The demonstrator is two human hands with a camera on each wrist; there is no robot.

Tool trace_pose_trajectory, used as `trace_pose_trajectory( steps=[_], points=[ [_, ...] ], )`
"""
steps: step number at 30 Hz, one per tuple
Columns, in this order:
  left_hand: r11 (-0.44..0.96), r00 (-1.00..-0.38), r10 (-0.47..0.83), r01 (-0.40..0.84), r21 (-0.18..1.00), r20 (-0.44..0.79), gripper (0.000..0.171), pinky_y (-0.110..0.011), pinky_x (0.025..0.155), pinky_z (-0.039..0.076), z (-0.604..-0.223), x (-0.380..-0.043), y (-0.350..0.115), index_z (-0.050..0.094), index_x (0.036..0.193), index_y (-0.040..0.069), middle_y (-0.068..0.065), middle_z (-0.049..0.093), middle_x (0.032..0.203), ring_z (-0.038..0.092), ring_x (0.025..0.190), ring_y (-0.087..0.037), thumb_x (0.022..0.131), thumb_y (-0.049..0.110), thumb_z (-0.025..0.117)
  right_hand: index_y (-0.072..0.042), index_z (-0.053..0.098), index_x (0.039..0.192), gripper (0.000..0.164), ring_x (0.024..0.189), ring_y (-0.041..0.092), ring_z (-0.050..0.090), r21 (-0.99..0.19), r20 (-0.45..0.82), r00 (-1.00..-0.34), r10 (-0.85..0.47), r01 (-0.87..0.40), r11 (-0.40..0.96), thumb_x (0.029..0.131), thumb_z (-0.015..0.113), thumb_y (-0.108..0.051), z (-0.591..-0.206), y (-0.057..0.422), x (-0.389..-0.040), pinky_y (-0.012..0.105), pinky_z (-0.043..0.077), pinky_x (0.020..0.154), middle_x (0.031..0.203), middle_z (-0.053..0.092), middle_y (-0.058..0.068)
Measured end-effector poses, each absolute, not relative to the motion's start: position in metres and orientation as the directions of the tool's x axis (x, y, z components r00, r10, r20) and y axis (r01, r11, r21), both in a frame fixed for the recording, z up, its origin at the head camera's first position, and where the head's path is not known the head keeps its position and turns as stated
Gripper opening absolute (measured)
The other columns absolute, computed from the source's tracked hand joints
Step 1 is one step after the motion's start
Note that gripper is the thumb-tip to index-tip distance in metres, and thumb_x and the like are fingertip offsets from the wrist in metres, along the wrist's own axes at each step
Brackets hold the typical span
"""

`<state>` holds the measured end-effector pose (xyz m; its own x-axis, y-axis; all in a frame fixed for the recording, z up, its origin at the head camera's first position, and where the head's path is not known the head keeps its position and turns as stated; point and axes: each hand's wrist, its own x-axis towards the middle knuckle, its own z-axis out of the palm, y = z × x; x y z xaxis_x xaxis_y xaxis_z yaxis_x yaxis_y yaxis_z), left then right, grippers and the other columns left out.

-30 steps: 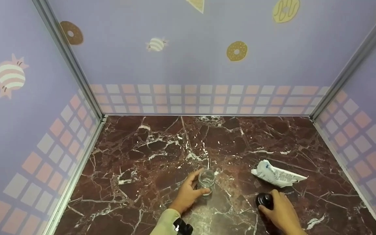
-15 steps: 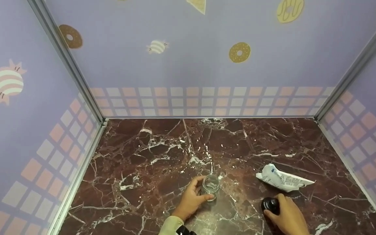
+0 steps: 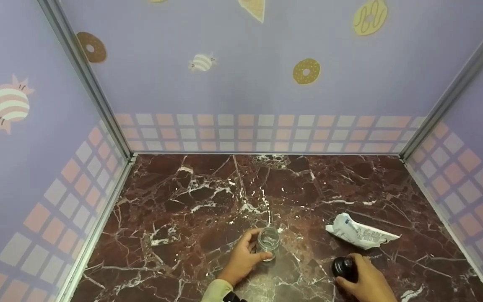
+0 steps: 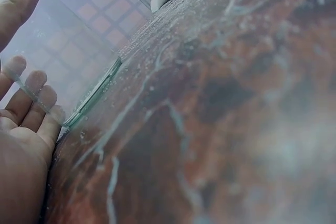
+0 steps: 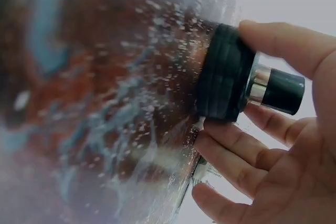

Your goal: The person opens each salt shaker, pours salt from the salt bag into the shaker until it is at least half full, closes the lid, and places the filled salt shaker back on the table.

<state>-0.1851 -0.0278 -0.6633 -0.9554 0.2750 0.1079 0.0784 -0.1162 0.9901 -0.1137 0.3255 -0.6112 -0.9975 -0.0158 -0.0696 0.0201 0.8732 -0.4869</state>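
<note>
A clear glass jar (image 3: 268, 241) stands upright on the marbled table, its open mouth facing up. My left hand (image 3: 241, 260) holds it from the left, thumb on the near side and fingers round the far side. In the left wrist view the jar's glass wall (image 4: 63, 51) shows between thumb and fingers. To the right, my right hand (image 3: 367, 277) grips a black lid (image 3: 343, 267) down at the table. The right wrist view shows the lid's wide black base (image 5: 226, 74) and a black knob (image 5: 283, 92) with a silver band, thumb and fingertips at the base's edge.
A crumpled white printed packet (image 3: 361, 233) lies just beyond my right hand. White crumbs (image 3: 264, 197) are scattered over the dark red marbled tabletop (image 3: 162, 260). Purple patterned walls (image 3: 241, 92) enclose the table at the back and both sides.
The head view has shifted slightly. Both hands keep their hold on the jar and the lid in about the same places.
</note>
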Motion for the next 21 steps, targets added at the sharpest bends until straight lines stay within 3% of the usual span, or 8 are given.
trace_pose_trajectory(
  steps=[2, 5, 7, 10, 13, 17, 19, 21],
  points=[
    [-0.106, -0.960, 0.266, 0.066, 0.992, 0.092, 0.072, -0.036, 0.109, 0.049, -0.663, -0.184, -0.030, 0.052, 0.143, 0.005, -0.022, 0.053, 0.143, 0.056, 0.131, -0.038, 0.080, 0.012, 0.088, 0.003, 0.052, 0.138, 0.079, 0.114, 0.046, 0.064, -0.502, -0.011, -1.000, -0.009, -0.002, 0.865, 0.082, 0.087, -0.041, -0.606, 0.323, -0.110, 0.064, 0.050, 0.096, 0.129, 0.063, 0.023],
    [-0.082, -0.963, 0.260, 0.056, 0.995, 0.076, 0.071, -0.036, 0.109, 0.048, -0.661, -0.183, -0.033, 0.054, 0.142, 0.010, -0.019, 0.054, 0.143, 0.056, 0.131, -0.036, 0.080, 0.015, 0.088, 0.005, 0.057, 0.134, 0.062, 0.107, 0.044, 0.065, -0.531, 0.193, -0.981, 0.033, -0.076, 0.844, 0.085, 0.084, -0.024, -0.594, 0.321, -0.107, 0.063, 0.050, 0.094, 0.120, 0.068, 0.022],
    [-0.065, -0.963, 0.257, 0.063, 0.996, 0.077, 0.071, -0.036, 0.111, 0.047, -0.660, -0.183, -0.035, 0.054, 0.142, 0.011, -0.018, 0.054, 0.143, 0.055, 0.132, -0.035, 0.080, 0.015, 0.088, 0.005, 0.062, 0.125, 0.046, 0.100, 0.039, 0.065, -0.533, 0.350, -0.934, 0.069, -0.138, 0.835, 0.085, 0.080, -0.009, -0.585, 0.321, -0.110, 0.059, 0.049, 0.092, 0.110, 0.070, 0.019],
    [-0.053, -0.964, 0.253, 0.071, 0.996, 0.082, 0.070, -0.038, 0.112, 0.046, -0.659, -0.183, -0.037, 0.054, 0.141, 0.011, -0.017, 0.056, 0.141, 0.055, 0.132, -0.034, 0.080, 0.015, 0.088, 0.007, 0.066, 0.115, 0.038, 0.096, 0.040, 0.058, -0.501, 0.533, -0.842, 0.086, -0.232, 0.834, 0.079, 0.077, 0.005, -0.576, 0.326, -0.122, 0.055, 0.044, 0.088, 0.105, 0.066, 0.022],
    [-0.066, -0.962, 0.256, 0.081, 0.995, 0.096, 0.070, -0.042, 0.114, 0.044, -0.658, -0.183, -0.037, 0.054, 0.141, 0.008, -0.019, 0.056, 0.141, 0.055, 0.132, -0.036, 0.080, 0.014, 0.088, 0.007, 0.065, 0.120, 0.044, 0.102, 0.047, 0.053, -0.457, 0.579, -0.813, 0.064, -0.259, 0.851, 0.078, 0.076, 0.006, -0.575, 0.333, -0.136, 0.057, 0.038, 0.087, 0.115, 0.061, 0.028],
    [-0.079, -0.955, 0.279, 0.082, 0.993, 0.101, 0.070, -0.044, 0.114, 0.043, -0.657, -0.181, -0.035, 0.053, 0.141, 0.006, -0.019, 0.057, 0.139, 0.055, 0.132, -0.037, 0.081, 0.015, 0.087, 0.006, 0.064, 0.128, 0.051, 0.119, 0.055, 0.046, -0.400, 0.546, -0.837, 0.009, -0.252, 0.881, 0.079, 0.079, 0.003, -0.579, 0.343, -0.150, 0.073, 0.030, 0.100, 0.130, 0.056, 0.032],
    [-0.090, -0.952, 0.286, 0.083, 0.992, 0.106, 0.069, -0.044, 0.115, 0.043, -0.658, -0.180, -0.032, 0.053, 0.141, 0.005, -0.019, 0.058, 0.138, 0.055, 0.132, -0.038, 0.081, 0.016, 0.087, 0.005, 0.067, 0.126, 0.047, 0.122, 0.056, 0.046, -0.372, 0.537, -0.843, -0.007, -0.244, 0.896, 0.081, 0.079, 0.002, -0.581, 0.349, -0.155, 0.076, 0.027, 0.105, 0.128, 0.059, 0.032],
    [-0.100, -0.952, 0.287, 0.080, 0.992, 0.106, 0.070, -0.043, 0.115, 0.043, -0.659, -0.179, -0.030, 0.054, 0.141, 0.005, -0.019, 0.058, 0.138, 0.055, 0.132, -0.037, 0.081, 0.017, 0.088, 0.004, 0.071, 0.117, 0.035, 0.113, 0.053, 0.054, -0.344, 0.539, -0.842, -0.016, -0.238, 0.908, 0.083, 0.078, 0.003, -0.582, 0.353, -0.159, 0.073, 0.035, 0.100, 0.117, 0.065, 0.029]
  ],
)
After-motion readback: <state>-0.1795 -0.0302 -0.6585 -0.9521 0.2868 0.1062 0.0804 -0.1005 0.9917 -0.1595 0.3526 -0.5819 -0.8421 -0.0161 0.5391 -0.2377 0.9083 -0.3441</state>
